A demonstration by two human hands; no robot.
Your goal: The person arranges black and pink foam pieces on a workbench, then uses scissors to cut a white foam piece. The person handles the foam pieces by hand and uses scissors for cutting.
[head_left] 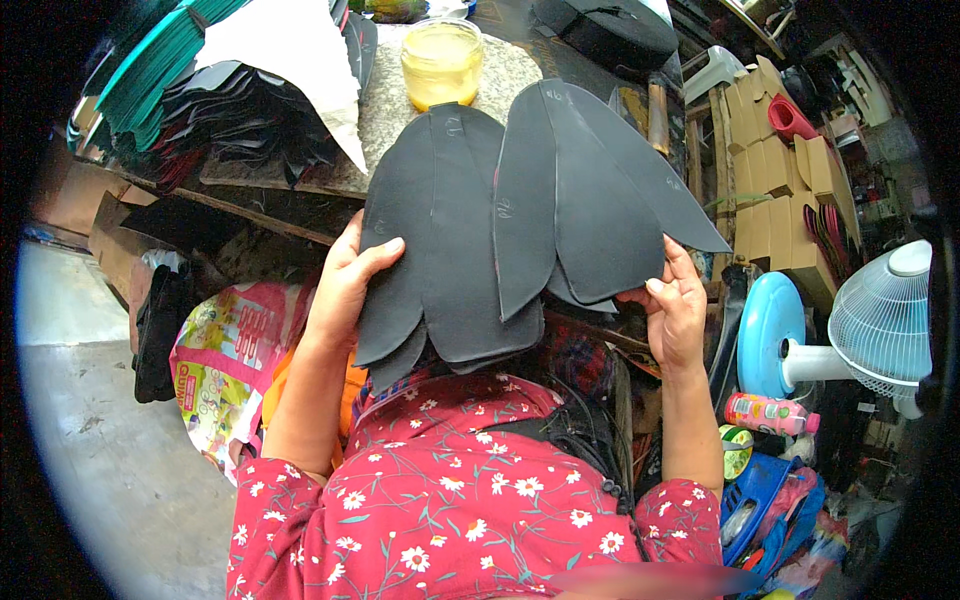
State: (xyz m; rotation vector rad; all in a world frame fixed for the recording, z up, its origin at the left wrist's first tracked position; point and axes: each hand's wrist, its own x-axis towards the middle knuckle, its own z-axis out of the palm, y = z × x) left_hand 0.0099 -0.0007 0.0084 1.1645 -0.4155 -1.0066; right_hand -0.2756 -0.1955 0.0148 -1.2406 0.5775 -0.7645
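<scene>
My left hand (352, 282) grips a stack of flat black cut pieces (470, 240) by its left edge, thumb on top and fingers underneath. They have rounded tops, flared side flaps and faint pale marks, like shoe uppers. A second set of black cut pieces (605, 200) fans out beside it, overlapping its right side. The lower right corner of this set is pinched in my right hand (672, 305). Both sets are held over my lap, tilted up toward the bench. Just beyond them, a clear jar of yellowish paste (441, 68) stands on a speckled stone slab (515, 68).
At the left of the bench are a pile of dark sheets (240, 125), a white sheet (280, 50) and a green stack (140, 85). A black roll (610, 35) lies far right. Cardboard boxes (765, 170), a fan (875, 320) and a pink bottle (770, 413) stand to my right.
</scene>
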